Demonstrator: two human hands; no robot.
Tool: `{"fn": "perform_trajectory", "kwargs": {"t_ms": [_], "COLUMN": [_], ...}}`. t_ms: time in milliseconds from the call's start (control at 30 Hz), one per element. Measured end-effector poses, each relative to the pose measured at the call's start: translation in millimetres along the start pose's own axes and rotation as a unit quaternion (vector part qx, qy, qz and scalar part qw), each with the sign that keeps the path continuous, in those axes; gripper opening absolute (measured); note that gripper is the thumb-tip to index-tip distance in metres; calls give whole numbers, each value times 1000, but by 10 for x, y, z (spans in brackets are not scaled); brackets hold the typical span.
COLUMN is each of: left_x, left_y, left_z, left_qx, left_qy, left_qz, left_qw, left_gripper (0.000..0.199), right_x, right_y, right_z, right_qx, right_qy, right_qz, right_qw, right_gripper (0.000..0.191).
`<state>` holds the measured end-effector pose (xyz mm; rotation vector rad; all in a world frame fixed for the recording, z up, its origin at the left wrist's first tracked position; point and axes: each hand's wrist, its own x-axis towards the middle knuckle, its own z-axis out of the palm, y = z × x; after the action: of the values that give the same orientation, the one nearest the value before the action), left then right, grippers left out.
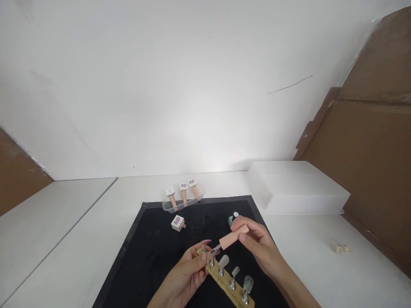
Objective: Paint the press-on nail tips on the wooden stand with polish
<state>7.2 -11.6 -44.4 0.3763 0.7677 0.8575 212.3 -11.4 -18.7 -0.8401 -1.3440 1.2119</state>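
My left hand (188, 273) gripping the wooden nail-tip stand (229, 282), my right hand (257, 244) pinching the pink polish brush cap (233, 237), over a black mat (154, 248)

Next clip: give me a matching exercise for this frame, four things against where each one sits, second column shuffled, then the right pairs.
Things:
1. Brush cap
2. Wooden nail stand
3. Three bottles
4. Clear plastic box

Places:
A. Lying in a clear tray at the mat's far edge
B. On the white table, right of the black mat
C. Held by the left hand
D. Pinched in the right hand

Pairs: 1-D, 2-C, 3-A, 4-B
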Motion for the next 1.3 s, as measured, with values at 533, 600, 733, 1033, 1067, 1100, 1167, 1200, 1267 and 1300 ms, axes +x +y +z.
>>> {"fn": "perform_trajectory", "kwargs": {"t_ms": [533,600,733,1033,1067,1100,1167,1200,1267,1300], "left_x": [-36,-39,-17,13,8,2,-12,-20,-33,-38], "left_y": [30,36,23,21,23,24,26,27,26,25], "left_z": [46,49,23,33,33,32,29,26,18,14], "left_qx": [-64,-71,-65,-69,-69,-72,-76,-76,-66,-59], "left_qy": [39,41,24,21,20,21,26,26,36,44], "left_qz": [-6,-4,-11,-8,-7,-6,-3,0,5,10], "left_qw": [997,997,998,997,997,997,997,997,997,997], "left_gripper": [40,40,38,37,37,37,38,38,41,43], "right_x": [33,32,37,48,50,51,51,50,50,52], "right_y": [10,21,28,-8,5,19,45,55,64,63], "right_z": [-24,-25,-10,-14,-21,-29,-43,-47,-49,-45], "right_qx": [3,12,13,-8,-9,-10,-8,-6,-1,3], "right_qy": [21,18,-23,-57,-51,-44,-29,-20,9,31], "right_qz": [-17,-30,-60,-55,-56,-57,-55,-51,-35,-24], "right_qw": [1000,999,998,997,997,997,998,998,999,999], "right_gripper": [18,18,16,14,14,15,17,17,16,17]}}
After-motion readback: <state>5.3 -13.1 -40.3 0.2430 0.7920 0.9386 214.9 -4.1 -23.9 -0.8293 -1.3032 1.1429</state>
